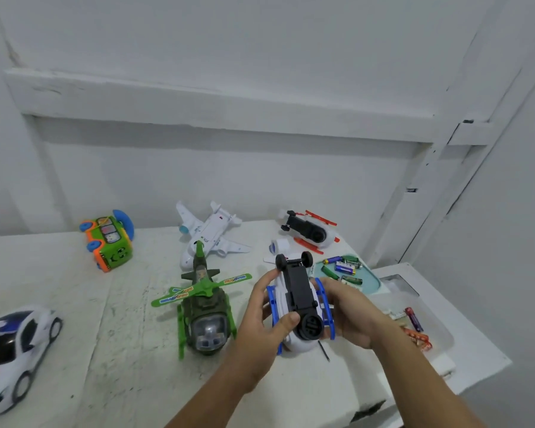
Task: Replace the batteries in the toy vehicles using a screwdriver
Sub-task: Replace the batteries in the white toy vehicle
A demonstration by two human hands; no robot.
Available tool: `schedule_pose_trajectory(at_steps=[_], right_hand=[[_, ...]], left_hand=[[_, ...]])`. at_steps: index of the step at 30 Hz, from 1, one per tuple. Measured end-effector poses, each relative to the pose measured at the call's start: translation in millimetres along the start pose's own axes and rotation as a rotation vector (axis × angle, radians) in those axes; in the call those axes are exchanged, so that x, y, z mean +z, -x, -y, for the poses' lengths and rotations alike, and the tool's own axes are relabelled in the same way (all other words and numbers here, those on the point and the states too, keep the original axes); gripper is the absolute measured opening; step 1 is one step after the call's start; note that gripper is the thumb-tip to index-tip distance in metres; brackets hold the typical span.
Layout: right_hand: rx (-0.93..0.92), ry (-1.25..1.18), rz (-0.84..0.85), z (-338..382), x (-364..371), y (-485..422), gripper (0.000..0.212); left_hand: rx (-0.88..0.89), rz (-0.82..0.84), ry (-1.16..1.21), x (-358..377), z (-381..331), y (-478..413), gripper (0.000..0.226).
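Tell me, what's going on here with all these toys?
A person is holding a blue-and-white toy helicopter upside down, its black underside facing up. The left hand and the right hand grip it from either side, with the left thumb on the black base. A green helicopter, a white airplane and other toys lie on the table. Loose batteries lie in a pale tray just behind the hands.
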State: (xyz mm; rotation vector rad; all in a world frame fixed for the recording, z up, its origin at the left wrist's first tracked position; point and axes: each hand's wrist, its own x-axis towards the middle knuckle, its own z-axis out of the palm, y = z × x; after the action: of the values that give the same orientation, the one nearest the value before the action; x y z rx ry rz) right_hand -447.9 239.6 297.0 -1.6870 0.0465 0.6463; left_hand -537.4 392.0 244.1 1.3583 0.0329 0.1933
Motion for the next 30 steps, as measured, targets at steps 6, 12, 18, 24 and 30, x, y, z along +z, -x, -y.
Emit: schedule_pose_trajectory(at_steps=[6,12,18,24,30], right_hand=[[-0.084,0.385,0.006,11,-3,-31,0.024],[-0.258,1.093,0.08,13,3,-54,0.046],[-0.24,1.277,0.158,5,7,-53,0.05],[-0.256,0.893,0.109,9,-7,-55,0.044],[-0.858,0.365,-0.247,49,-31,-40,0.054]], left_hand=[[-0.009,-0.065,-0.082,7,9,6,0.063],[0.04,-0.168,-0.091,16,18,21,0.052],[0.086,-0.262,-0.114,25,29,28,0.053],[0.099,-0.329,-0.131,37,40,25,0.052],[0.135,-0.389,-0.21,47,57,18,0.051]])
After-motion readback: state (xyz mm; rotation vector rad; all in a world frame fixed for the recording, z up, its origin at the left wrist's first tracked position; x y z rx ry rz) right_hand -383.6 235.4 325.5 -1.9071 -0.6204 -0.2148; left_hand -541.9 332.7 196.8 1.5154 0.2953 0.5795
